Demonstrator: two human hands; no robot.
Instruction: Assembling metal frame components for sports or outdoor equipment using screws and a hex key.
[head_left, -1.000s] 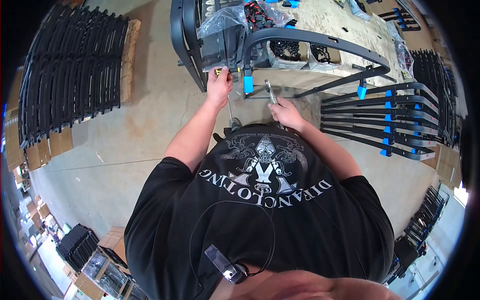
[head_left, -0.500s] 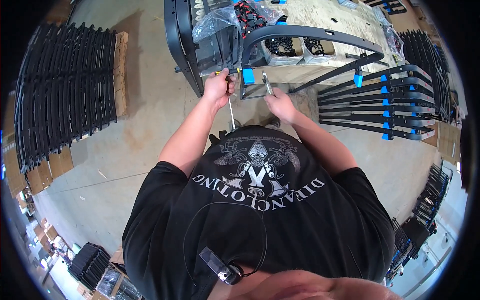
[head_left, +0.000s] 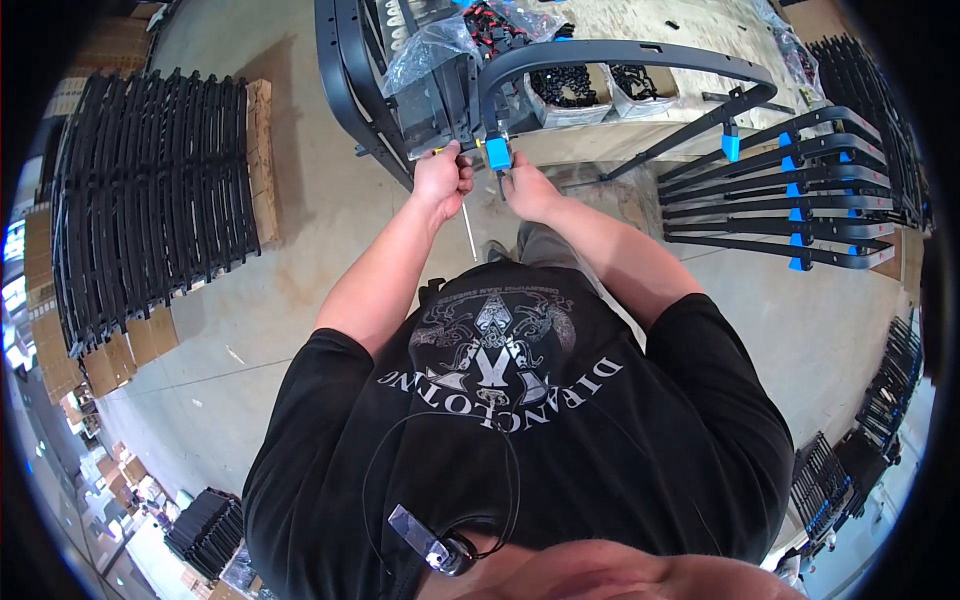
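My left hand (head_left: pixel 438 180) is closed round a driver with a black-and-yellow handle, its thin silver shaft (head_left: pixel 470 232) pointing down towards me. The fist is just left of a blue sleeve (head_left: pixel 498 153) on the near end of a curved black metal frame (head_left: pixel 620 50). My right hand (head_left: pixel 528 190) is closed at the right side of that sleeve. The silver wrench-like tool it held half a second ago is mostly hidden behind the fingers and the sleeve. A second blue sleeve (head_left: pixel 731 147) sits on the frame's other end.
Behind the frame, a wooden-topped bench (head_left: pixel 690 135) bears boxes of black parts (head_left: pixel 570 88) and a plastic bag (head_left: pixel 430 55). Black frames with blue sleeves are stacked at right (head_left: pixel 790 190). Another stack of black bars (head_left: pixel 160 200) stands left on a pallet.
My right hand has moved left and up to the blue sleeve, taking the silver tool out of clear sight. My left hand stays beside the sleeve with the driver. The whole view has shifted slightly.
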